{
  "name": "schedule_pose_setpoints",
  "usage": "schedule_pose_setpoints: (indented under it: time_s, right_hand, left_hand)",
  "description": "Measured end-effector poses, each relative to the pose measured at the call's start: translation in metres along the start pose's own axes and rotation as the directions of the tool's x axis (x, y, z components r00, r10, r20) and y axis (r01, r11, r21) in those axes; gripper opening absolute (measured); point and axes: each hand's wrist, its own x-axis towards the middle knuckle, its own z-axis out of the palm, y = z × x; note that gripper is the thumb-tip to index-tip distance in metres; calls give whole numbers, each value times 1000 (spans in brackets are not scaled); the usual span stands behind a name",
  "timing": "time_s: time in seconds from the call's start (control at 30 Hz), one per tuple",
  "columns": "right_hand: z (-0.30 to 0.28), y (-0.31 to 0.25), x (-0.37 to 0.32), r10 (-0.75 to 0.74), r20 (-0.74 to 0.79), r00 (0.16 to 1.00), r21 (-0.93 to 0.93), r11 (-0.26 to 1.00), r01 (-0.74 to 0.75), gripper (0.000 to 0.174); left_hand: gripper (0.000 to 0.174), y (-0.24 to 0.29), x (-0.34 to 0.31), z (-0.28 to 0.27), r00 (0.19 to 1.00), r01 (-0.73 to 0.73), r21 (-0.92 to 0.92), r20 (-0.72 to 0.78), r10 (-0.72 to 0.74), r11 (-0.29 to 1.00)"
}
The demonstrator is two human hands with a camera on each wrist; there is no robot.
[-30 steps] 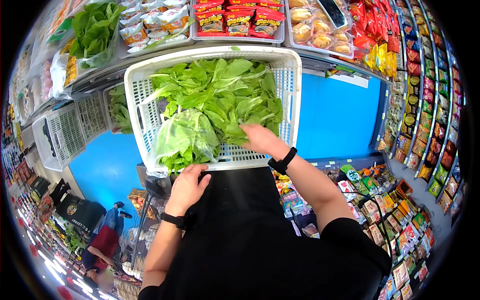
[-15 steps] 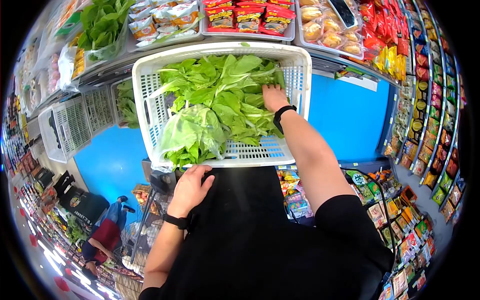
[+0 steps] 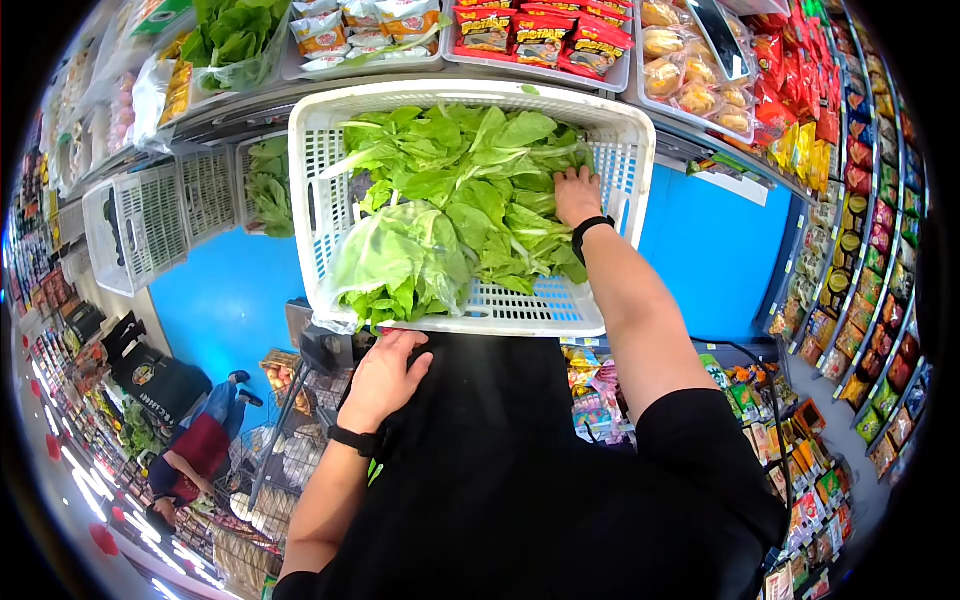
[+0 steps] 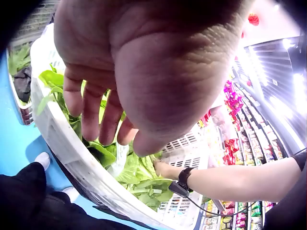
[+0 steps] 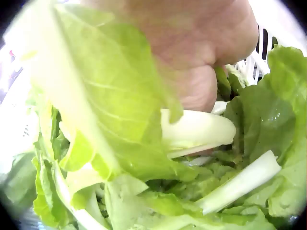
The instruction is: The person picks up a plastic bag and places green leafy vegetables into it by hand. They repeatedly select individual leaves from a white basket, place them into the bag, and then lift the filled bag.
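Observation:
A white plastic basket holds loose leafy greens, with a clear plastic bag of greens at its near left corner. My right hand reaches in at the basket's right side among the leaves. In the right wrist view its thumb lies over a pale leaf stalk, and a large leaf hides most of the fingers. My left hand is at the near rim below the bag, fingers extended and loosely spread, palm bare in the left wrist view.
Beyond the basket runs a shelf with trays of red snack packets and wrapped buns; a phone lies on the buns. More crates stand left. A wire cart and another person are at lower left.
My right hand has moved from the near middle of the greens to the basket's right side, spreading leaves along with it. My left hand has stayed by the near rim.

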Motion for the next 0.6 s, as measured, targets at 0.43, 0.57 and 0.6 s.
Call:
schedule_pose_setpoints:
  time_s: [0.43,0.57,0.6]
  right_hand:
    - [13,-1,-6,35,-154,988,-109,993,-52,36]
    - [9,6,-1,10,-126,992,-111,994,-24,25]
    - [-1,8,-3,-26,-102,994,-111,994,14,25]
  left_hand:
    - [28,-5,5,-5,1000,12,-10,29,-12,1000]
    - [27,-9,2,3,995,67,-34,80,-64,997]
    - [27,-8,2,4,995,61,-36,80,-58,997]
